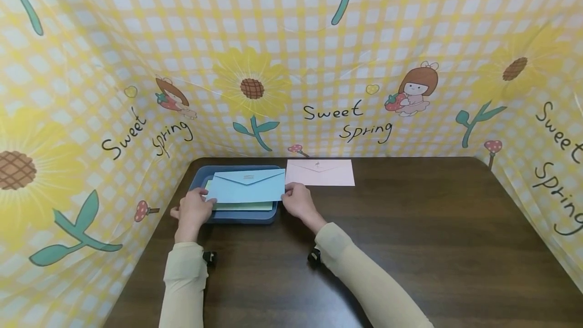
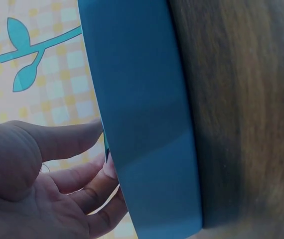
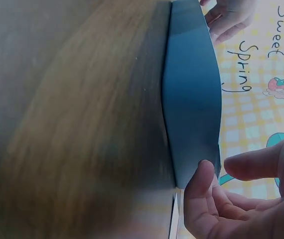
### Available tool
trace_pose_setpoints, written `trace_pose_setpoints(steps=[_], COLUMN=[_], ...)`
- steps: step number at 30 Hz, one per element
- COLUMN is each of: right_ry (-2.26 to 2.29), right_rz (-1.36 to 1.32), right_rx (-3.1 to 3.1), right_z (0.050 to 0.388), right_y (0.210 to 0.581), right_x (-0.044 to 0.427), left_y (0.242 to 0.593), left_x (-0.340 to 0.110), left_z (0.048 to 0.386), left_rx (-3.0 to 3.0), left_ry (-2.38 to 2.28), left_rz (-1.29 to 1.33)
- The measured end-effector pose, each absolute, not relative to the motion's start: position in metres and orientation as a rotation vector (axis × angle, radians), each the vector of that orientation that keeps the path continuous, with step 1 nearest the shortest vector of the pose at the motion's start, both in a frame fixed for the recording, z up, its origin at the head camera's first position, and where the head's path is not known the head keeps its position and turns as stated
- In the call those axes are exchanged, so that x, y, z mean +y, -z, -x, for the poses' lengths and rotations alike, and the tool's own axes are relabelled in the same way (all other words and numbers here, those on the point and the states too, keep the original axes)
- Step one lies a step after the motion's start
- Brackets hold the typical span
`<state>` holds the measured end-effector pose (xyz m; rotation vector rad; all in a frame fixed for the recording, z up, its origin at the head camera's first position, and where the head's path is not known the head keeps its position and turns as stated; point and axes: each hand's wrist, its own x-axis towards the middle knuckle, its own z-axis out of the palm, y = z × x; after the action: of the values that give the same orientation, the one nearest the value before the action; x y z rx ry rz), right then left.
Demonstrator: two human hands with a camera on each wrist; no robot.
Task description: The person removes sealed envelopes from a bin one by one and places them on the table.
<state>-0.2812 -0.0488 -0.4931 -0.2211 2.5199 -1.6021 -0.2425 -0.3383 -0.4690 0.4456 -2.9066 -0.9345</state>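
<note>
A light blue envelope (image 1: pixel 248 189) with its flap up lies level over the blue tray (image 1: pixel 241 218), spanning most of its width. My left hand (image 1: pixel 195 210) pinches its left end between thumb and fingers, and my right hand (image 1: pixel 300 200) holds its right end at the lower corner. Beneath it, a pale green envelope (image 1: pixel 248 206) shows as a strip inside the tray. In the left wrist view the tray's outer wall (image 2: pixel 142 99) hides most of what my left fingers hold. The right wrist view shows my right thumb and fingertips close to the tray's end.
A pale pink envelope (image 1: pixel 320 173) lies on the dark wooden table (image 1: pixel 410 247) at the back edge, just right of the tray. Yellow checked cloth (image 1: pixel 291 29) with printed flowers rises behind the table and along both sides.
</note>
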Motion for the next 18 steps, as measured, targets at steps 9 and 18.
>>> trace_pose_setpoints(steps=[9,18], right_ry=[1.57,1.542], right_rz=[0.217,0.197], right_rx=[2.59,2.625], right_z=[0.286,0.289], right_y=[0.492,0.492], right_x=[-0.043,-0.034], left_y=[0.469,0.466], left_x=[-0.336,-0.331], left_z=[0.243,0.244], left_rx=[-2.94,-2.975], left_ry=[0.906,0.916], left_rz=[-0.424,-0.387])
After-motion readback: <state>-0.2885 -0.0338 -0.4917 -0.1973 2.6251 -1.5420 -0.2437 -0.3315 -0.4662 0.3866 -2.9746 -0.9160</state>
